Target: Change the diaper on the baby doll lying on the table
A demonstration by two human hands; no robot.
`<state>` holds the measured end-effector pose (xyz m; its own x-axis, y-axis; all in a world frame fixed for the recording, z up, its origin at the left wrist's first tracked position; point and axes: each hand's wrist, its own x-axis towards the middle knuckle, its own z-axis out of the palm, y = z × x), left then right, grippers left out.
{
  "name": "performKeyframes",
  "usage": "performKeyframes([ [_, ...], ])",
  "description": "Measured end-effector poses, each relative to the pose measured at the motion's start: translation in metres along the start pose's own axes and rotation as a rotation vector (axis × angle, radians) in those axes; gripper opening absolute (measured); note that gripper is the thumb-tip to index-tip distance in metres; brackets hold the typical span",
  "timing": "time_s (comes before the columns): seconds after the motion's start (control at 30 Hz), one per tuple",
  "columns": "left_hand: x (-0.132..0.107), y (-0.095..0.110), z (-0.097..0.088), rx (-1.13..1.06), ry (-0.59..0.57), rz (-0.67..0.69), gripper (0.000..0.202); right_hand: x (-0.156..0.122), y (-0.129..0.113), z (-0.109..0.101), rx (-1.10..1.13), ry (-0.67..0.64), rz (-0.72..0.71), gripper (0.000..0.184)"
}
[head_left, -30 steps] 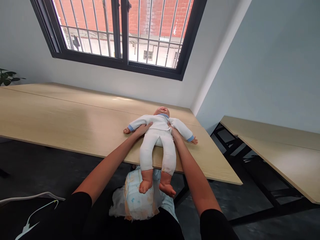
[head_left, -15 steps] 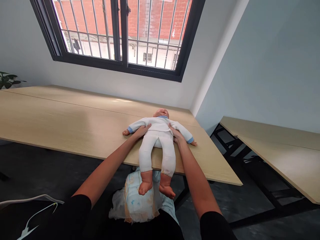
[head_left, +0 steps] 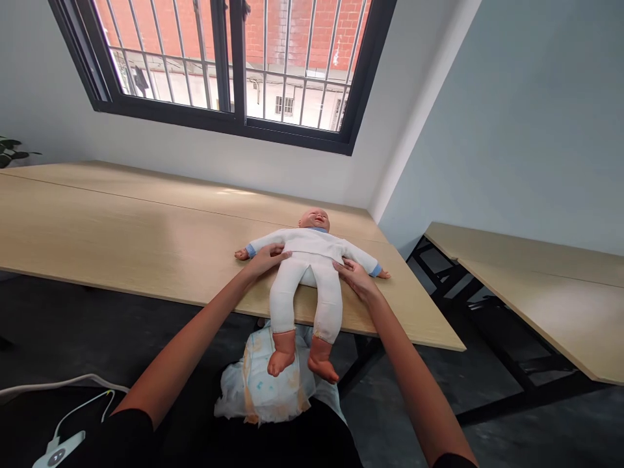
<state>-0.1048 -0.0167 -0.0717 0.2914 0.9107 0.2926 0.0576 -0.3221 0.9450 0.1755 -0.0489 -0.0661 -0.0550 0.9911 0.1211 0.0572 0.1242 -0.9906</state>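
A baby doll (head_left: 316, 244) in a white top with blue collar and cuffs lies on its back, arms spread, bare feet hanging past the table's front edge. Its white trousers (head_left: 285, 292) reach the ankles. My left hand (head_left: 267, 258) is at the waistband on the left, thumb on the cloth and fingers curled at the side. On the other side, my right hand (head_left: 357, 276) holds the trousers at the waist in a similar way. Some fingertips are hidden against the doll. Below its feet, a patterned diaper (head_left: 273, 383) rests on my lap.
The wooden table (head_left: 146, 221) runs along the wall under a barred window (head_left: 229, 65). A second table (head_left: 536, 273) stands to the right across a gap. A white cable with a small device (head_left: 61, 452) lies at lower left; plant leaves (head_left: 14, 151) show at far left.
Both hands have shifted outward from the doll's torso to the sides of its waist, and my elbows are wider apart. The doll's head shows slightly more.
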Motion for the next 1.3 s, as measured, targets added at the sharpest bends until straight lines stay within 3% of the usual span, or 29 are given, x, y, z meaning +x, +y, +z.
performKeyframes([
  [0.1,-0.002,0.002,-0.001,-0.011,-0.001,-0.004,0.073,0.0,0.012,-0.004,0.003,0.052,0.02,0.07],
  [0.17,-0.001,0.002,0.0,-0.007,0.001,-0.006,0.069,0.002,0.016,-0.005,-0.056,0.108,-0.012,0.075],
  [0.27,-0.001,0.001,0.002,0.008,0.017,-0.001,0.059,0.004,0.018,-0.004,-0.145,0.128,-0.104,0.073],
  [0.4,-0.002,0.001,0.005,0.031,0.048,0.008,0.05,0.004,0.018,-0.001,-0.203,0.059,-0.161,0.065],
  [0.53,-0.002,0.002,0.009,0.114,0.076,0.022,0.04,0.003,0.019,0.002,-0.252,0.111,-0.201,0.06],
  [0.8,0.0,0.004,0.009,0.23,0.089,0.025,0.042,0.004,0.015,0.005,-0.39,0.176,-0.269,0.053],
  [1.03,-0.001,0.004,0.008,0.231,0.097,0.012,0.047,0.004,0.016,0.003,-0.501,0.197,-0.232,0.048],
  [1.2,-0.004,0.012,0.004,0.18,0.088,-0.001,0.047,0.002,0.013,0.0,-0.428,0.179,-0.218,0.052],
  [1.3,-0.021,0.019,0.004,0.139,0.121,-0.004,0.047,-0.008,0.008,-0.002,-0.311,0.183,-0.21,0.059],
])
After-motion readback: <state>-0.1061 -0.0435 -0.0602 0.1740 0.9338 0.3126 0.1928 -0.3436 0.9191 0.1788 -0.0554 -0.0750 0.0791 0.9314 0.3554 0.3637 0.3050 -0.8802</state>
